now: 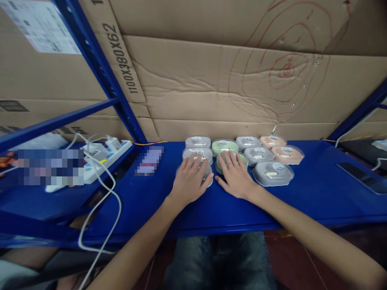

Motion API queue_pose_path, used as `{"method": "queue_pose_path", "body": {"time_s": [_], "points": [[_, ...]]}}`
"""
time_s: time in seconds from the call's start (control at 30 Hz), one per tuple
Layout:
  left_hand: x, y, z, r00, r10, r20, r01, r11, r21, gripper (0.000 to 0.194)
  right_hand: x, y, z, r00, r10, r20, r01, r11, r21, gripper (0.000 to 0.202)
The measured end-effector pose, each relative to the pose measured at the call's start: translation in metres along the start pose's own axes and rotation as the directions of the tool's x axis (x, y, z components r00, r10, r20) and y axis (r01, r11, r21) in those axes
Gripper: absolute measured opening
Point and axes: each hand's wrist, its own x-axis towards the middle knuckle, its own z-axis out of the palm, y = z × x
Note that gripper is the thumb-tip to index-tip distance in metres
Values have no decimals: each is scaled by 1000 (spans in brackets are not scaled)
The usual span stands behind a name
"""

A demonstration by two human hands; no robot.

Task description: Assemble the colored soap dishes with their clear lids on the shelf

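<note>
My left hand (190,180) lies palm down with fingers spread over a grey lidded container (208,177) in the left column, hiding much of it. Behind that stand two more grey containers, the middle one (193,152) partly under my fingertips and the far one (198,141). My right hand (235,172), also flat and spread, covers most of a green lidded container (245,160); a second green container (224,147) is behind it. To the right are several grey containers (273,174) and two peach ones (287,155). Each has a clear top and round label.
A phone (149,161) with a blurred screen lies left on the blue shelf (229,215). Further left are a white power strip (104,163) and loose white cables (119,201). A dark phone (364,177) lies right. Cardboard (187,80) walls the back between blue posts (127,117).
</note>
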Motion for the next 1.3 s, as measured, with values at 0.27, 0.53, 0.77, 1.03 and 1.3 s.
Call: {"method": "queue_pose_path", "body": {"time_s": [0.27,0.53,0.77,1.03,1.3], "points": [[-1,-3,2,998,44,-40,-44,999,-11,50,46,9,9,1000,5,-2,-5,999,-33,80],[1,-1,-6,985,33,-170,-43,997,-57,39,24,7,-5,997,-7,-77,8,1000,3,78],[-5,-2,-13,975,-39,-218,30,999,-45,38,-65,50,-36,968,92,-234,-81,995,58,87],[1,-3,1,996,-67,-66,70,997,39,45,-130,131,-8,976,99,-196,-93,995,35,70],[0,-3,4,995,-77,-66,82,994,72,47,-126,128,4,961,108,-255,-104,994,27,68]]}}
